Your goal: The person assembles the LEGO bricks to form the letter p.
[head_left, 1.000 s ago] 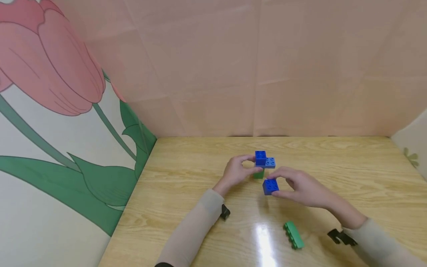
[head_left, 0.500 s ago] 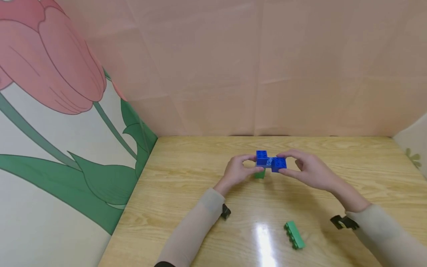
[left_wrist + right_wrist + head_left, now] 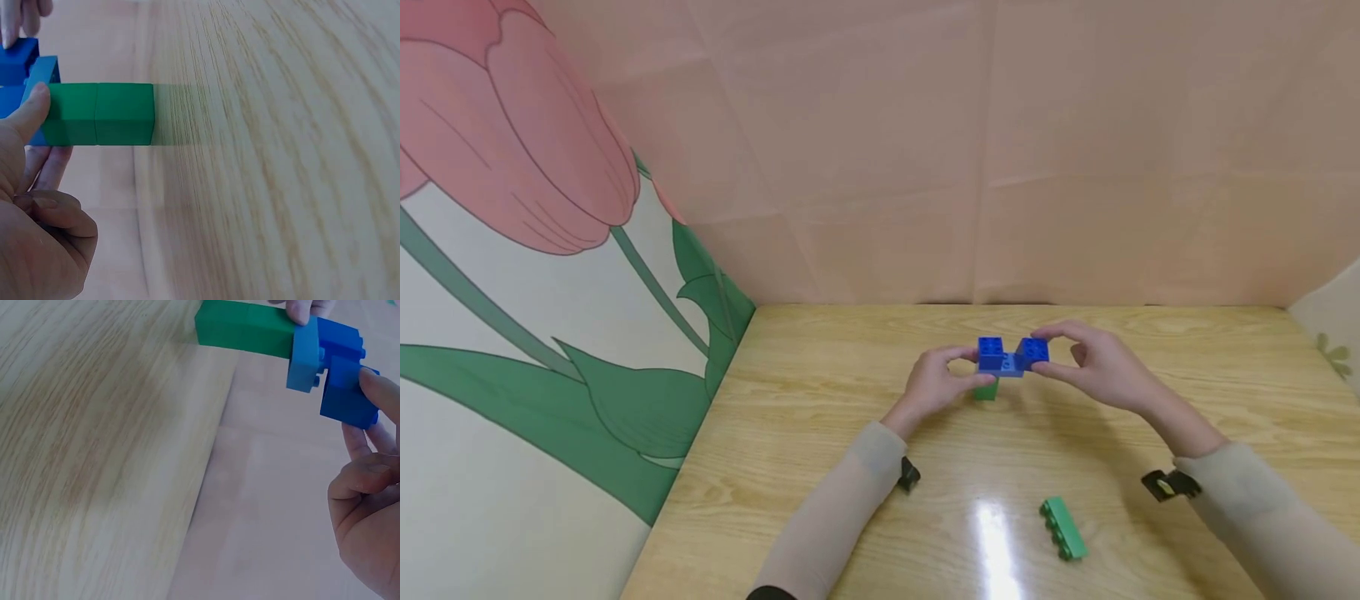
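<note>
In the head view, the left hand (image 3: 934, 387) pinches, between thumb and forefinger, the upper part of a small toy-brick build, where a light blue brick (image 3: 1010, 367) lies across the top of a green column (image 3: 987, 390). One square dark blue brick, the fixed one (image 3: 990, 353), sits on the left end of that crosspiece. The right hand (image 3: 1102, 371) holds a second square dark blue brick, the held one (image 3: 1033, 352), between thumb and fingertips at the right end, slightly tilted, its studs facing up. Nearer the person, a long green brick (image 3: 1063, 528) lies on its side on the wood-grain table (image 3: 820, 354), well apart from both hands, its studs toward the left. Both arms wear beige sleeves (image 3: 842, 508), with a black clip (image 3: 909, 474) near the left cuff and another near the right. Behind the table hangs a creased pink cloth (image 3: 865, 167); a tulip print (image 3: 550, 142) covers the left side. In the left wrist view, the left thumb presses across the joint of light blue and green, with fingers on the far side; a seam splits the green column into two equal bricks, its foot at the table. In the right wrist view, the right thumb and fingers grip opposite faces of the held dark blue brick, narrowly spaced by it; a slim gap separates that brick from the light blue studs, while a left fingertip touches near the light blue brick's far end.
</note>
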`<action>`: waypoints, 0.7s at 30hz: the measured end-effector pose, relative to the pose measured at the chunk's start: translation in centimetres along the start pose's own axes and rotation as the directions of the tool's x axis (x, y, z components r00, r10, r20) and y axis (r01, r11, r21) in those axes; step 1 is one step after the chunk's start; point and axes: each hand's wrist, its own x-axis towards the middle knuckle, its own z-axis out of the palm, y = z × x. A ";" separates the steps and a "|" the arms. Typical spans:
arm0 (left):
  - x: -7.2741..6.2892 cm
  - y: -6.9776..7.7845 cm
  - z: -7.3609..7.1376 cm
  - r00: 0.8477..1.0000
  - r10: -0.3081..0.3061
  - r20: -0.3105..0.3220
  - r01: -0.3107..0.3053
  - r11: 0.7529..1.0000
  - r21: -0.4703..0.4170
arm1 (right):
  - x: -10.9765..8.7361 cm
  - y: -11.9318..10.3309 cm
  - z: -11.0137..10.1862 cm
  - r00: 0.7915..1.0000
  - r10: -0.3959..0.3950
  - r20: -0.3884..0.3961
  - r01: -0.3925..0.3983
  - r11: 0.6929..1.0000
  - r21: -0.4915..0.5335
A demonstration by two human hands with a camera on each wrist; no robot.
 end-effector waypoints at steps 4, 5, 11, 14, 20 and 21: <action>0.1 0.1 -0.1 1.000 0.001 0.004 -0.001 1.000 0.002 | 0.2 0.3 0.1 1.000 0.005 0.002 -0.005 1.000 0.010; 0.1 0.1 -0.1 1.000 0.006 0.005 -0.006 1.000 0.004 | 0.2 0.3 0.1 1.000 0.003 0.002 -0.003 1.000 0.011; 0.1 0.2 -0.2 0.999 0.040 0.007 -0.041 0.999 0.012 | 0.7 0.6 0.1 1.000 -0.023 0.004 0.023 1.000 -0.014; 0.0 0.3 -0.3 0.999 0.039 0.010 -0.039 0.999 0.007 | 0.9 0.5 0.0 1.000 -0.019 0.017 0.020 0.999 -0.026; 0.0 0.3 -0.3 0.999 0.034 0.013 -0.034 0.999 0.011 | 1.4 0.1 -0.2 0.999 -0.023 0.047 0.026 0.997 -0.066; 0.0 0.2 -0.3 0.999 0.035 0.013 -0.035 0.999 0.012 | 1.5 0.1 -0.3 0.998 -0.023 0.051 0.027 0.997 -0.073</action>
